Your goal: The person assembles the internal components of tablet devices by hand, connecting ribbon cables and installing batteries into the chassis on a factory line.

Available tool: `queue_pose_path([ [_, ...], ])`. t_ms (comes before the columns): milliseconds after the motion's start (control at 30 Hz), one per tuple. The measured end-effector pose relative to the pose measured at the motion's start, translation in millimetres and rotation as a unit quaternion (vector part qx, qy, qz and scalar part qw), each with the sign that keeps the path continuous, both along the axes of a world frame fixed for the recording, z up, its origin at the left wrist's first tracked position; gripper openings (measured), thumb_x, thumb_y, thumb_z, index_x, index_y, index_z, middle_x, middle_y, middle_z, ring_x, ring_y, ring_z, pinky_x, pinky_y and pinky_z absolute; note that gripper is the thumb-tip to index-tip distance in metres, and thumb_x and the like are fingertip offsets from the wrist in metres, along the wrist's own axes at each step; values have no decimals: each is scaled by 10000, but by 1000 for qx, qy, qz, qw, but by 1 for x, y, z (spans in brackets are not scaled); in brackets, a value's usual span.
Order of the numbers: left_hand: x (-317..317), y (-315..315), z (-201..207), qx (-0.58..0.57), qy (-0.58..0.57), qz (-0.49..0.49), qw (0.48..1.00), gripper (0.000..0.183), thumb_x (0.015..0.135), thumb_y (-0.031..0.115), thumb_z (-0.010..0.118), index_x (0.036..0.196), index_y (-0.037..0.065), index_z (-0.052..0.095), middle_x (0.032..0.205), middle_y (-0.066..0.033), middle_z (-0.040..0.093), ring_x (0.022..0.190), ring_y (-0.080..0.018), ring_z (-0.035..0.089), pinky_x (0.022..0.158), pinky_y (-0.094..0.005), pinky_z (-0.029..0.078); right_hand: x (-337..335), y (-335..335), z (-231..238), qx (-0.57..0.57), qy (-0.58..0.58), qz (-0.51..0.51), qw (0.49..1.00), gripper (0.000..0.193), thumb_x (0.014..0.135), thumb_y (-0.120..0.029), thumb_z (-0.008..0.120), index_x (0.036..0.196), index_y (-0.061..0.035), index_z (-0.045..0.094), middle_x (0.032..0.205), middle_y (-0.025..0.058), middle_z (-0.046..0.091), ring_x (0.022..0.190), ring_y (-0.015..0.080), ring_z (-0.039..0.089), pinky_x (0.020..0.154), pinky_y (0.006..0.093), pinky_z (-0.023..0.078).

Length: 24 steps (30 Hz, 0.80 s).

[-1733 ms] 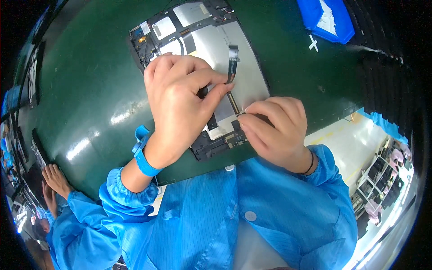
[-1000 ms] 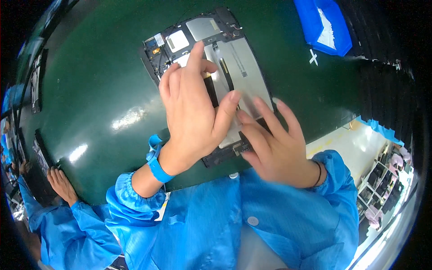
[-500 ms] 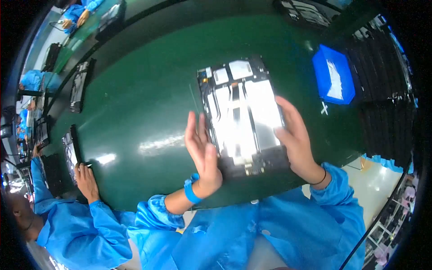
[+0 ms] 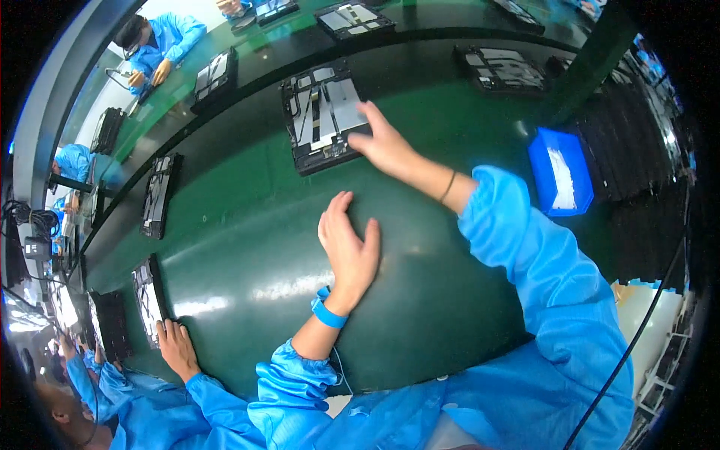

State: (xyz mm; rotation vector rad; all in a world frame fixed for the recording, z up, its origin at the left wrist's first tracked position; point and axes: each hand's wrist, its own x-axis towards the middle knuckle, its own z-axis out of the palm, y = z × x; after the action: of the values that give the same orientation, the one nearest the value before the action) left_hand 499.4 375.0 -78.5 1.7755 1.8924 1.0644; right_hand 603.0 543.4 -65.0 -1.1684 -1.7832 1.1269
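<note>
An opened tablet (image 4: 341,101), black-framed with pale grey panels and dark strips inside, lies at the far side of the green table (image 4: 450,300). My right hand (image 4: 391,154) reaches out to its right edge, fingers stretched and thumb apart, overlapping the tablet's near right corner. Whether any fingertip is under the edge cannot be made out. Nearer to me, my left hand (image 4: 351,251) hovers over the table with fingers up and thumb spread, holding nothing. A blue strap (image 4: 328,309) circles that wrist.
At the right stands a blue bin (image 4: 583,169) with white contents, beside stacked black pieces (image 4: 626,142). Another opened tablet (image 4: 502,69) lies at the far right. To the left, a co-worker's hand (image 4: 178,349) touches a similar tablet (image 4: 148,300). More tablets line the far strip.
The tablet has moved from between my hands to the far side of the table. My left hand has come off it, while my right arm has extended forward with it.
</note>
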Motion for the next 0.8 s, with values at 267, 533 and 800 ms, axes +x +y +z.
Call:
queue_pose_path([
  [267, 11, 14, 6, -7, 72, -71, 995, 550, 797, 134, 666, 1316, 64, 498, 1395, -166, 469, 1372, -362, 354, 1159, -535, 158, 21, 60, 24, 249, -96, 73, 961, 514, 833, -145, 637, 1327, -71, 514, 1394, 221, 476, 1304, 367, 452, 1079, 425, 369],
  [533, 31, 26, 8, -11, 94, -94, 991, 383, 812, 148, 645, 1188, 97, 599, 1385, -122, 490, 1359, -348, 370, 1160, -540, 160, 261, 296, 50, 203, -611, 9, 765, 251, 825, -118, 562, 1029, -62, 697, 976, 196, 695, 939, 364, 663, 812, 458, 513],
  [800, 38, 30, 1, -25, 109, -64, 992, 374, 786, 148, 659, 1156, 115, 620, 1370, -116, 506, 1347, -341, 390, 1153, -530, 194, 247, 304, 20, 18, -599, 79, 797, 284, 750, -152, 606, 1006, -51, 679, 932, 174, 697, 875, 323, 667, 755, 466, 504],
])
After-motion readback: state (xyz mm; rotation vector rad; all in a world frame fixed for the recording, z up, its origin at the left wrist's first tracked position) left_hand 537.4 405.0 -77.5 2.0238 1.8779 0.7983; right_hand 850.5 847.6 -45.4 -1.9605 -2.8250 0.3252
